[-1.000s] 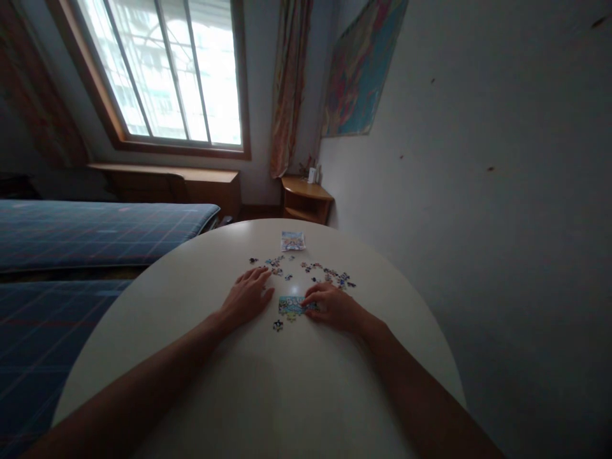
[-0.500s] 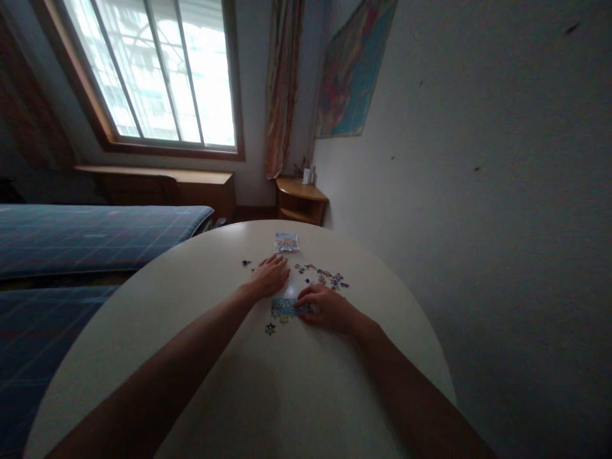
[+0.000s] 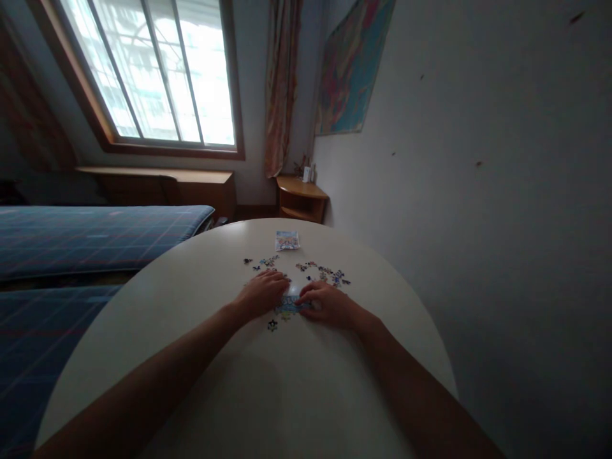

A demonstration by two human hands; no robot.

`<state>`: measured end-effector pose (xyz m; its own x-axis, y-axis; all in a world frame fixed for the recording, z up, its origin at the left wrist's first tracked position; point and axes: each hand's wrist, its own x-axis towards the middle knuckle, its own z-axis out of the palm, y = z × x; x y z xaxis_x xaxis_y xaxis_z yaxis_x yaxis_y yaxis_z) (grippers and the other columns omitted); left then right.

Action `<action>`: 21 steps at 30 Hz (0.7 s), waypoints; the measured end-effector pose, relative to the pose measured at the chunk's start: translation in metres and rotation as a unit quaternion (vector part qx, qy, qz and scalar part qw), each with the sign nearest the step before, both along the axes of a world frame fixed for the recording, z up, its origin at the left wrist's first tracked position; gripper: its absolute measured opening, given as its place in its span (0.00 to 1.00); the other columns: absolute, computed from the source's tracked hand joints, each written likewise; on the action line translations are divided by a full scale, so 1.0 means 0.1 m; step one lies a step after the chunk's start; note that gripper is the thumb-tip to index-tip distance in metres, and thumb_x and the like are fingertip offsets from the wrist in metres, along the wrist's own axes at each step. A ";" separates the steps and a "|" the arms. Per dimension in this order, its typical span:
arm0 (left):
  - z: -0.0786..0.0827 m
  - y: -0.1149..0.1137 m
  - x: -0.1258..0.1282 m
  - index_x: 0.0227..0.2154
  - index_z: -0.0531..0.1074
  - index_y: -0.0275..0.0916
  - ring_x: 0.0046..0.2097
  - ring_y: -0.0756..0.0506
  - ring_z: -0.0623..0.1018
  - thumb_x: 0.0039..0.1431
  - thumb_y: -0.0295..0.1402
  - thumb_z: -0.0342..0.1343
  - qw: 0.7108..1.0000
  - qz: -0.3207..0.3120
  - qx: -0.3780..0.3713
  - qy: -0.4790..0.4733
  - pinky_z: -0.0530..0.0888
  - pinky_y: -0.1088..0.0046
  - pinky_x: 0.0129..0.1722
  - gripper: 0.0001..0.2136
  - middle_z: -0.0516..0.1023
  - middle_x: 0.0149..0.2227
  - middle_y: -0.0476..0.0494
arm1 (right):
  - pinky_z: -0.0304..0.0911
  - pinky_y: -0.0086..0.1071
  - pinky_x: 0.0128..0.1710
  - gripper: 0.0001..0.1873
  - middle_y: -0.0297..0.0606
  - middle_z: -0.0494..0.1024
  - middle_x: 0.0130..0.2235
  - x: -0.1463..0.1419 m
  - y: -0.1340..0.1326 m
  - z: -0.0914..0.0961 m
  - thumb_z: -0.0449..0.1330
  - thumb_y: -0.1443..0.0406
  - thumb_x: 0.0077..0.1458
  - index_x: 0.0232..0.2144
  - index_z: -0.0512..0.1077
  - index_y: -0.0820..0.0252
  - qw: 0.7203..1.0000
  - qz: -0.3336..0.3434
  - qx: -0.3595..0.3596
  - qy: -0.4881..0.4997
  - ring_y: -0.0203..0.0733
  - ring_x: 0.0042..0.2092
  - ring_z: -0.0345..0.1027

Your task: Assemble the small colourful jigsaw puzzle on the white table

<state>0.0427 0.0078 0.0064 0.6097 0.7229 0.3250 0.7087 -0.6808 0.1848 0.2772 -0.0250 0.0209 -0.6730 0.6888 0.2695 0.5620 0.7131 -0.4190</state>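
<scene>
A partly joined jigsaw puzzle (image 3: 289, 304), a small blue-green strip, lies flat on the round white table (image 3: 306, 395). My right hand (image 3: 329, 306) grips its right end, with curled fingers on top and the thumb at the near edge. My left hand (image 3: 261, 294) rests palm down at the upper left of the strip, fingers stretched out and close together; what lies under them is hidden. Just below the strip are a yellowish puzzle piece (image 3: 285, 316) and a dark puzzle piece (image 3: 272, 326).
Loose puzzle pieces (image 3: 329, 275) are scattered beyond my right hand, and more pieces (image 3: 268, 262) lie beyond my left. A small picture packet (image 3: 287, 240) sits near the far edge. Left of the table is a bed with a plaid mattress (image 3: 95, 236); a wall (image 3: 502, 255) stands on the right.
My left hand has drawn back toward me, from the loose pieces to the puzzle strip, uncovering several pieces on the left. My right hand has stayed at the strip's right end.
</scene>
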 end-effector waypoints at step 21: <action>-0.02 -0.19 -0.59 0.47 0.76 0.43 0.49 0.42 0.72 0.68 0.27 0.49 0.998 -0.005 0.016 0.066 0.69 0.63 0.51 0.12 0.76 0.45 0.42 | 0.65 0.40 0.52 0.10 0.42 0.77 0.47 0.05 -0.01 0.01 0.65 0.64 0.55 0.42 0.80 0.53 0.999 -0.023 -0.027 -0.006 0.44 0.47 0.71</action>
